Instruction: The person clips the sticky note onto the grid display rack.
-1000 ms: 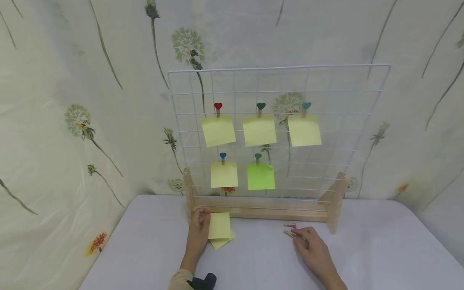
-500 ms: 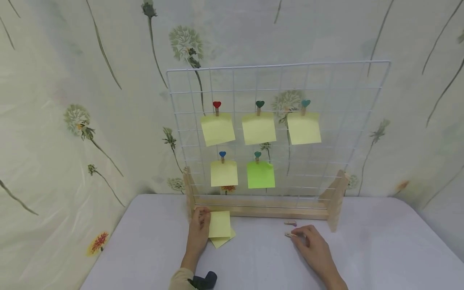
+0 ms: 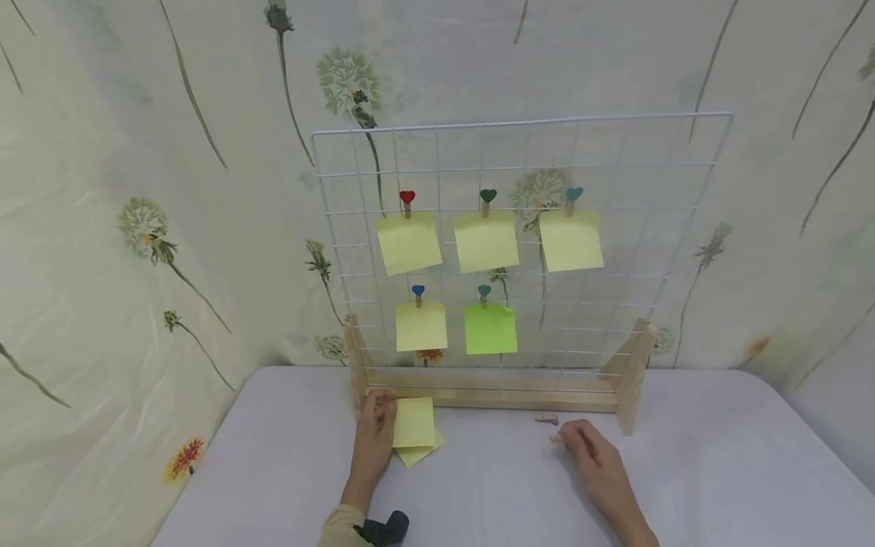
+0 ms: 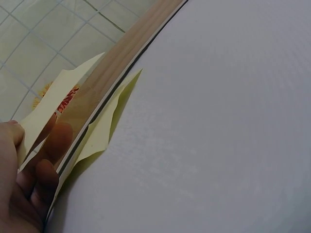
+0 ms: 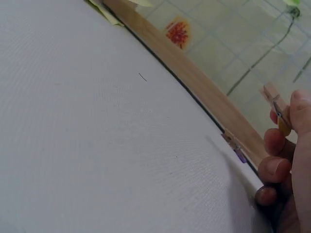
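My left hand [image 3: 373, 431] pinches a pale yellow sticky note [image 3: 415, 422] by its left edge, just in front of the wire grid's wooden base. In the left wrist view that sticky note [image 4: 57, 99] is raised, with thumb and fingers on it. Below it, more yellow sticky-note paper [image 4: 101, 133] lies on the table. Between thumb and fingers, my right hand [image 3: 601, 465] holds a small wooden clothespin [image 5: 275, 103] with a bit of yellow at its gripped end. A second clothespin [image 3: 547, 419], with a purple end, lies on the table beside that hand.
A white wire grid [image 3: 656, 197] stands upright on a wooden base [image 3: 506, 400] at the back of the white table [image 3: 492, 486]. Clothespins with heart tops hold several yellow sticky notes [image 3: 486, 243] and one green sticky note [image 3: 491, 330] on it. A flowered cloth hangs behind.
The right hand has pulled its clothespin slightly right, away from where it lay near the purple-ended one, and its fingers now cover more of it. My left hand and the sticky note stay put.
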`<action>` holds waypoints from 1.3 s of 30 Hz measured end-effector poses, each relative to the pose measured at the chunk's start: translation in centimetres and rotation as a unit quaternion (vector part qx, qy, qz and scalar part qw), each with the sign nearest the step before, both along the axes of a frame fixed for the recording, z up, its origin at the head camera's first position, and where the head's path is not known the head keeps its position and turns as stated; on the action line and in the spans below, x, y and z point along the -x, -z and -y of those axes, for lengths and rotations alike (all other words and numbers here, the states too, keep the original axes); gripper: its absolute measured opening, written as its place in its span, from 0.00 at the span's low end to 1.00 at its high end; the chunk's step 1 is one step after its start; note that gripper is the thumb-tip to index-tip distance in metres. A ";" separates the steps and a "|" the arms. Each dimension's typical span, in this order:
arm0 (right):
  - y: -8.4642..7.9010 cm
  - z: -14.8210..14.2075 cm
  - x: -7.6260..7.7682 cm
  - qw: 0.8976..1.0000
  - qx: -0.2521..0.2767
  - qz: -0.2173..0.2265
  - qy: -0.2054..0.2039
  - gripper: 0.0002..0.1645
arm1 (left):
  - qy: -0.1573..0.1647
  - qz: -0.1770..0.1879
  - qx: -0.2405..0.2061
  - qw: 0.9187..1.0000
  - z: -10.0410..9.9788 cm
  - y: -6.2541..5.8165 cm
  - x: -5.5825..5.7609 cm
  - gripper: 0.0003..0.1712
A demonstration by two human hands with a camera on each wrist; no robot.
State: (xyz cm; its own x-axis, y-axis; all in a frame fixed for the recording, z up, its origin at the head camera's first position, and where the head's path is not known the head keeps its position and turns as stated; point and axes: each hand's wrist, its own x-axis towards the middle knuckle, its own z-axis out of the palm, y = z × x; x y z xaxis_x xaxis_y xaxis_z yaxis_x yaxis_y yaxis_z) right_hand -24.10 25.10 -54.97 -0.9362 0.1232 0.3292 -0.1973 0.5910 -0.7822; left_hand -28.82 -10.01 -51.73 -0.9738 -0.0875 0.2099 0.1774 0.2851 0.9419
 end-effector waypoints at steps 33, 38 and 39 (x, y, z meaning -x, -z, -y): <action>-0.9 0.7 -0.5 0.999 -0.002 -0.003 -0.039 0.14 | -0.008 -0.009 -0.009 1.000 -0.1 -0.5 -0.3 0.11; -1.9 1.2 -1.0 0.999 0.018 0.015 -0.039 0.17 | -0.002 -0.010 -0.017 1.000 -0.1 -0.7 -0.5 0.12; -1.8 1.1 -1.0 0.999 0.015 0.019 -0.039 0.16 | -0.001 -0.009 -0.020 1.000 -0.1 -0.7 -0.5 0.12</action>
